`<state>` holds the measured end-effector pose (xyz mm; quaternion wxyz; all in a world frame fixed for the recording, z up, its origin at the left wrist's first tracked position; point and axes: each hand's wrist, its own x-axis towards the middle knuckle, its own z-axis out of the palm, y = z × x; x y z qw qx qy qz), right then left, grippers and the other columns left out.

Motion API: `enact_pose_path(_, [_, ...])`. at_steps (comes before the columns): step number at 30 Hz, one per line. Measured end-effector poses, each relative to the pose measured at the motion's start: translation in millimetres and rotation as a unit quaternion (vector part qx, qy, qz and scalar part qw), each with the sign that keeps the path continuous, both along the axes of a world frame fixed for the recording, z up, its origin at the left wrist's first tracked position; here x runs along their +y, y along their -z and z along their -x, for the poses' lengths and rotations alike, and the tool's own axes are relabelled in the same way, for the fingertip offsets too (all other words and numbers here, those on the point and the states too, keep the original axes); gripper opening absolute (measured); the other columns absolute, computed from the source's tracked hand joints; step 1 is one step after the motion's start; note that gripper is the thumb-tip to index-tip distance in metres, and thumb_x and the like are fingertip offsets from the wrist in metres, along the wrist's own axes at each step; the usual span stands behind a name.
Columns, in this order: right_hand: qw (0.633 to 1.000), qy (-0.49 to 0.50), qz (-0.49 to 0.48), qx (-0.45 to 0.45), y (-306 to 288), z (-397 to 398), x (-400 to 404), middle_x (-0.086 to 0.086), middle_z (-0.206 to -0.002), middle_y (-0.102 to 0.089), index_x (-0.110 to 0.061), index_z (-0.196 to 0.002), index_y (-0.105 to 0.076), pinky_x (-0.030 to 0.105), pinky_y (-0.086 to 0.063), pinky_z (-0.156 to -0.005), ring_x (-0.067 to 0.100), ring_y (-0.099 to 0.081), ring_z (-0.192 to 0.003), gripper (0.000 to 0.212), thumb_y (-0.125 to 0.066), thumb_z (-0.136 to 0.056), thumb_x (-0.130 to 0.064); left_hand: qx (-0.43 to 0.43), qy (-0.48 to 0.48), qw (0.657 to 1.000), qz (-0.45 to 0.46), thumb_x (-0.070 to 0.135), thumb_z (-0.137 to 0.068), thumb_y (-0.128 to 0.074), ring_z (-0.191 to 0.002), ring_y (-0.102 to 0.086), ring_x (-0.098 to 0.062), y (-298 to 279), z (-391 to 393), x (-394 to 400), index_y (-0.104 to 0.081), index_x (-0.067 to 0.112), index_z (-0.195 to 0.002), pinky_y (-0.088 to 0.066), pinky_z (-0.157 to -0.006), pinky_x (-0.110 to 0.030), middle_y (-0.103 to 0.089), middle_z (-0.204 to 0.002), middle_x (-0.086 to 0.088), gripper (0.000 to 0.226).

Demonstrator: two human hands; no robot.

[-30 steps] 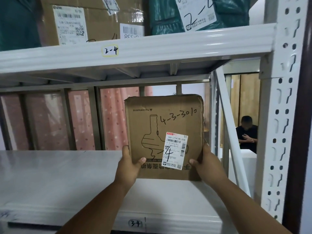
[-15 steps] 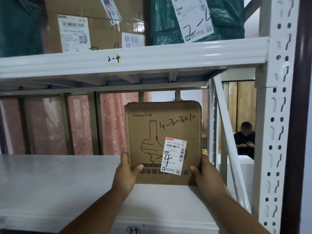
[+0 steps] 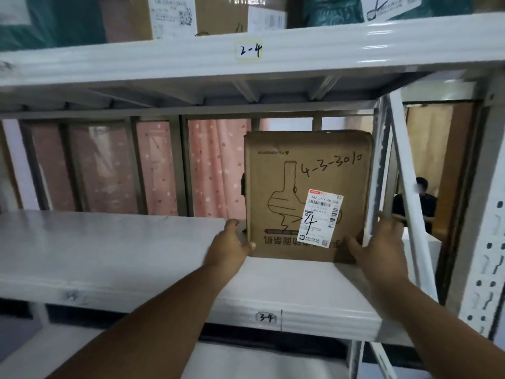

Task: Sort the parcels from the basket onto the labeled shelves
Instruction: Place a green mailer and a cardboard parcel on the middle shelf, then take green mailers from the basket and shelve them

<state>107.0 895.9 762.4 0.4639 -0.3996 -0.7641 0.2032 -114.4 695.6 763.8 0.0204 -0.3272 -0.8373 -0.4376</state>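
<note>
Left hand (image 3: 231, 243) at box (image 3: 307, 195) lower left corner, fingers loose, thumb tip touching edge, not gripping. Right hand (image 3: 379, 243) at lower right corner, fingers spread, relaxed, thumb on box front. Box upright on shelf (image 3: 109, 250) marked 3-4 (image 3: 266, 318), right of frame centre, beside upright post (image 3: 375, 170). White label (image 3: 321, 218) on front. Parcels on shelf above, tagged 2-4 (image 3: 249, 50).

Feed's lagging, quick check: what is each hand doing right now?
Left hand: open, fingers touching the cardboard box at its lower left.
Right hand: open, at the box's lower right edge.
</note>
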Motion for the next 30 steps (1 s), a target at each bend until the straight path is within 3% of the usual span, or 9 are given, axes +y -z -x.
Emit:
enact_pose_path(2, [0.998,0.048,-0.021,0.024,-6,0,-16,0.020,-0.144,-0.041,-0.011,-0.145,-0.037,0.059,-0.045,-0.105,0.048,-0.045,-0.130,0.082,-0.082,-0.081,-0.035,0.003,-0.002,1.000,0.030,0.038,-0.092,-0.077,-0.128,-0.060,-0.031,-6,11,-24,-0.040,0.019,-0.154,-0.050,-0.102,-0.035,-0.059,-0.145,-0.010,0.075])
enact_pose_path(6, [0.982,0.077,-0.170,0.028,-18,12,-61,0.024,-0.128,-0.048,-0.004,-0.130,-0.052,0.057,-0.041,-0.101,0.044,-0.043,-0.120,0.054,-0.071,-0.089,-0.033,0.018,-0.033,0.997,0.072,0.053,-0.093,-0.070,-0.133,-0.055,-0.032,-20,35,-85,-0.039,0.023,-0.157,-0.049,-0.109,-0.047,-0.055,-0.149,-0.011,0.077])
enact_pose_path(11, [0.962,-0.078,-0.230,-0.129,-45,68,-126,0.013,-0.127,-0.054,-0.016,-0.132,-0.058,0.050,-0.046,-0.094,0.038,-0.048,-0.115,0.053,-0.058,-0.090,-0.048,0.036,-0.089,0.986,0.134,0.054,-0.093,-0.067,-0.122,-0.060,-0.031,-37,61,-165,-0.048,0.024,-0.151,-0.052,-0.102,-0.042,-0.061,-0.140,-0.007,0.067])
enact_pose_path(14, [0.920,-0.212,-0.249,-0.217,-54,110,-173,0.006,-0.138,-0.051,-0.025,-0.145,-0.049,0.048,-0.045,-0.102,0.031,-0.046,-0.127,0.061,-0.059,-0.091,-0.052,0.044,-0.137,0.979,0.148,0.051,-0.094,-0.067,-0.122,-0.060,-0.031,-43,77,-217,-0.053,0.026,-0.145,-0.051,-0.104,-0.044,-0.061,-0.140,-0.006,0.058])
enact_pose_path(16, [0.898,-0.261,-0.267,-0.232,-55,136,-201,0.006,-0.146,-0.050,-0.023,-0.152,-0.044,0.047,-0.041,-0.110,0.030,-0.045,-0.132,0.066,-0.059,-0.094,-0.052,0.039,-0.165,0.973,0.157,0.050,-0.092,-0.067,-0.123,-0.059,-0.031,-42,85,-251,-0.052,0.028,-0.145,-0.050,-0.105,-0.045,-0.060,-0.141,-0.005,0.060])
enact_pose_path(23, [0.831,-0.450,-0.227,-0.237,-32,215,-328,0.005,-0.147,-0.050,-0.020,-0.150,-0.048,0.034,-0.039,-0.113,0.026,-0.047,-0.136,0.058,-0.061,-0.099,-0.043,-0.016,-0.239,0.956,0.168,0.040,-0.088,-0.071,-0.118,-0.062,-0.032,-27,114,-383,-0.054,0.021,-0.140,-0.054,-0.101,-0.042,-0.061,-0.134,-0.009,0.058])
enact_pose_path(27, [0.792,-0.515,-0.230,-0.235,-4,249,-391,0.001,-0.127,-0.059,-0.021,-0.135,-0.061,0.028,-0.045,-0.095,0.020,-0.057,-0.117,0.041,-0.061,-0.099,-0.041,-0.031,-0.299,0.931,0.209,0.044,-0.081,-0.066,-0.113,-0.061,-0.033,-4,120,-455,-0.057,0.021,-0.127,-0.054,-0.100,-0.048,-0.063,-0.128,-0.010,0.052])
enact_pose_path(30, [0.759,-0.553,-0.242,-0.246,22,269,-432,0.000,-0.106,-0.056,-0.015,-0.114,-0.068,0.029,-0.044,-0.083,0.021,-0.061,-0.103,0.026,-0.065,-0.098,-0.036,-0.066,-0.351,0.909,0.214,0.033,-0.090,-0.067,-0.119,-0.058,-0.038,20,117,-502,-0.047,0.018,-0.139,-0.051,-0.103,-0.053,-0.054,-0.134,-0.015,0.056])
